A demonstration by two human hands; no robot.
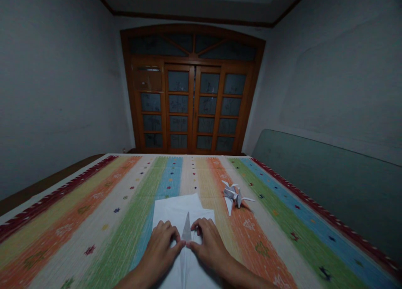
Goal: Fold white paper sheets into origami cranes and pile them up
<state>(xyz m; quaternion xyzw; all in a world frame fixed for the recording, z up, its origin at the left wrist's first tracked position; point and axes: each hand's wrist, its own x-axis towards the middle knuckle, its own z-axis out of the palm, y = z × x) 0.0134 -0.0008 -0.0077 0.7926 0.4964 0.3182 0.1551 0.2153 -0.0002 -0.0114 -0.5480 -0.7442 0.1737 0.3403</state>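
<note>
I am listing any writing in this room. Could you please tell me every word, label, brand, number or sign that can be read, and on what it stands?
None can be read.
No writing shows on the white paper or the folded piece.
The thin marks on the glass panes are too dim to tell as letters or drawings.

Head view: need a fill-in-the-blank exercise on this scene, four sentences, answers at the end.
1. On the folded paper, the left hand and right hand come closest at their ____.
2. Of the two hands, the ____ one is nearer to the origami.
3. The white sheets lie on a tablecloth patterned with coloured ____.
4. Beyond the tablecloth, brown-framed doors hold panes of ____.

Missing words: thumbs; right; stripes; glass.
</note>
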